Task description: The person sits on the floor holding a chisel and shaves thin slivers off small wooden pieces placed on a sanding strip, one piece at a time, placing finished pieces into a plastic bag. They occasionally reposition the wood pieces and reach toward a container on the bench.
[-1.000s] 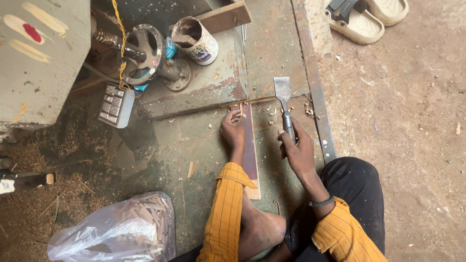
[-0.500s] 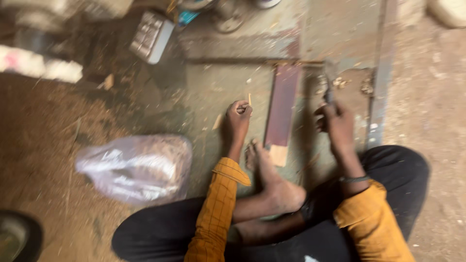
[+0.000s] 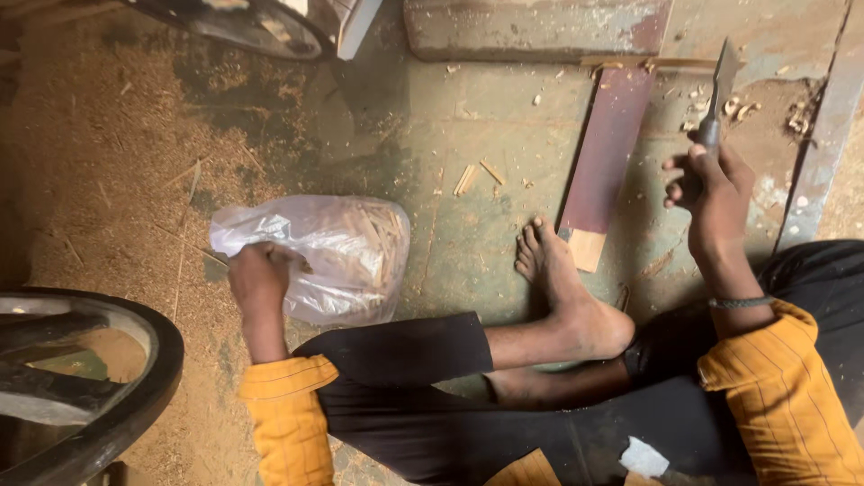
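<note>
Sawdust floor [image 3: 108, 162], dark red wood strip [image 3: 607, 157] lying flat just past the bare foot [image 3: 558, 288], loose splinters [image 3: 472, 175] between strip and bag, dark wheel rim [image 3: 108, 396] at lower left. Left hand [image 3: 258, 281] fingers closed on the edge of the clear plastic bag of wood sticks [image 3: 328, 256], bag on the floor right beside the knee. Right hand [image 3: 711, 184] wrapped shut around the chisel [image 3: 717, 94] handle, blade pointing away, above the floor right of the strip.

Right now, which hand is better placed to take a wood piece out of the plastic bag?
The left hand. It is already at the mouth of the plastic bag of wood pieces, while the right hand is far from it and grips the chisel.
</note>
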